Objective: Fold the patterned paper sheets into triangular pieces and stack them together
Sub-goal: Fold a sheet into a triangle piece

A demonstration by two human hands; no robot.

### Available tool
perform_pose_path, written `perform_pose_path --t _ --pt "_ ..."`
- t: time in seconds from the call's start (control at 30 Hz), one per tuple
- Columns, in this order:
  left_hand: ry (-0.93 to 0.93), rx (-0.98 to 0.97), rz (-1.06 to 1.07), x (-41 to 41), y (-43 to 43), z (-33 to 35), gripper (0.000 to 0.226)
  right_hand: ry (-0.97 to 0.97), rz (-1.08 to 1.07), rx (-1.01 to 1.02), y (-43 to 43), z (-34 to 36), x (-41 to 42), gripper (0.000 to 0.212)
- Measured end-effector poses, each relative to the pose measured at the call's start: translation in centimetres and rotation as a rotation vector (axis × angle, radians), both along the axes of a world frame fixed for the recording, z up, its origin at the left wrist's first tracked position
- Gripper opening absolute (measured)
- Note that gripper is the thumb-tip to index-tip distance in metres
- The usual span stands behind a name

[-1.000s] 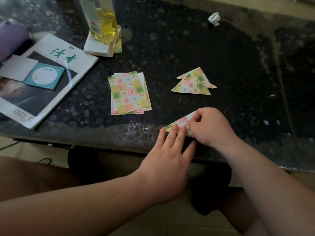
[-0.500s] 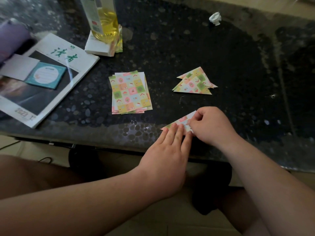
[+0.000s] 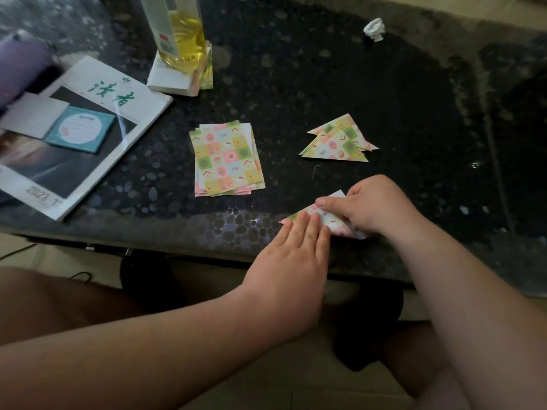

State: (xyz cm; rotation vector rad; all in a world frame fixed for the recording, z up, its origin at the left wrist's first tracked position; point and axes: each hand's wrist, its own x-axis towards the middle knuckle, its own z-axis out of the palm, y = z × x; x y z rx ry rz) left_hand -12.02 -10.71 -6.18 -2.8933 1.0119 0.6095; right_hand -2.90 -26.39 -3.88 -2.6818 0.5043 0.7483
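A folded patterned sheet [image 3: 324,218] lies near the table's front edge. My left hand [image 3: 291,261] presses its left part flat with straight fingers. My right hand [image 3: 370,207] rests on the sheet's right part with curled fingers, the index finger stretched left along the fold; much of the sheet is hidden under it. A stack of flat patterned sheets [image 3: 227,159] lies in the middle of the table. To its right sits a pile of folded triangles [image 3: 340,140].
The dark pebble-patterned table [image 3: 296,84] has its front edge just below my hands. A magazine [image 3: 74,137] with a teal card lies at the left. An oil bottle [image 3: 180,34] stands on a paper pad at the back. A crumpled white scrap [image 3: 374,29] sits at the far right.
My right index finger has slid left along the fold, and more of the sheet's lower right corner shows. My left hand stays pressed on the sheet.
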Motion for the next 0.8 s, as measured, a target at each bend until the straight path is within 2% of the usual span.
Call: perform_pose_path --t 0.17,0.37,0.6,0.8 --pt "-0.017 0.03 0.011 -0.3 0.0 -0.1 0.081 0.082 -0.012 -0.014 0.1 0.1 0.7 0.062" --pt "0.005 0.124 0.055 -0.7 -0.2 0.6 0.077 0.045 -0.068 0.042 -0.1 -0.3 0.6 0.057" --pt "0.043 0.181 0.102 -0.5 -1.2 1.1 0.081 0.041 -0.033 0.039 -0.3 -0.3 0.6 0.056" --pt "0.011 0.177 0.101 -1.0 -2.2 0.3 0.082 0.0 -0.009 0.018 -0.5 -0.8 0.5 0.065"
